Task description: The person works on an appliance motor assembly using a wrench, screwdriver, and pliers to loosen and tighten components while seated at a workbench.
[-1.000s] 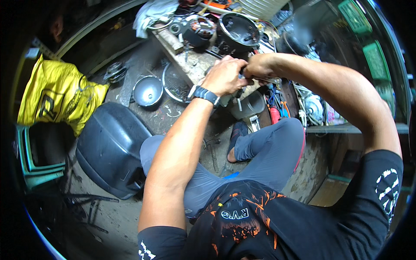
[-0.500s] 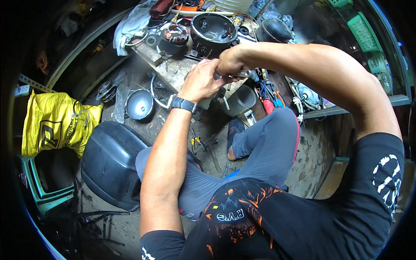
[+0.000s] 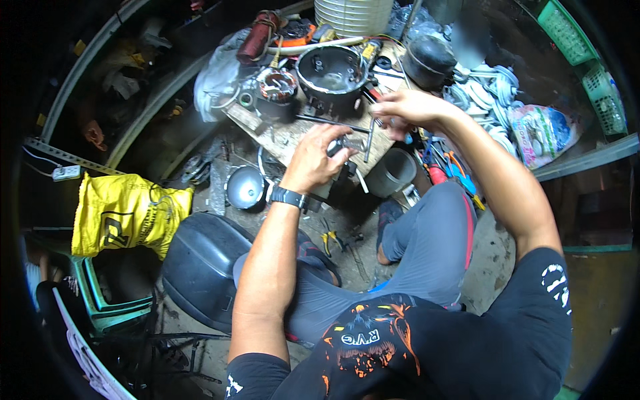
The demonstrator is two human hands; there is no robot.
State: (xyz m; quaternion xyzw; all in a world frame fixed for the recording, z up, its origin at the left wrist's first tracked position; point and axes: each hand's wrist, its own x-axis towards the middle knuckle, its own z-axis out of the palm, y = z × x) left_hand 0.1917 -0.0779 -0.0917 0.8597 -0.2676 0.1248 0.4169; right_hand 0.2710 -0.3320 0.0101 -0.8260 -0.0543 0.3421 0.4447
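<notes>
My left hand [image 3: 312, 160], with a dark watch on its wrist, is closed around a small dark and metallic part [image 3: 348, 143] over the wooden board. The fingers hide much of that part, so its kind is unclear. To its right and slightly higher is my right hand [image 3: 408, 110], apart from the left, its fingers closed on a slim metal rod-like tool [image 3: 369, 141] that points down toward me. Just beyond both hands stands a round black housing [image 3: 332, 75], open at the top. Left of it sits a motor-like part [image 3: 277, 85] with exposed windings.
A grey plastic container [image 3: 392, 175] stands below the board's right edge, beside pliers and other hand tools [image 3: 443, 163]. Yellow-handled pliers [image 3: 329, 241] lie on the floor. Left are a metal bowl [image 3: 245, 187], a black plastic case [image 3: 207, 270] and a yellow sack [image 3: 130, 217].
My right hand has drawn away from my left, moving right with the rod-like tool in it. My left hand keeps its hold. The whole view has shifted slightly.
</notes>
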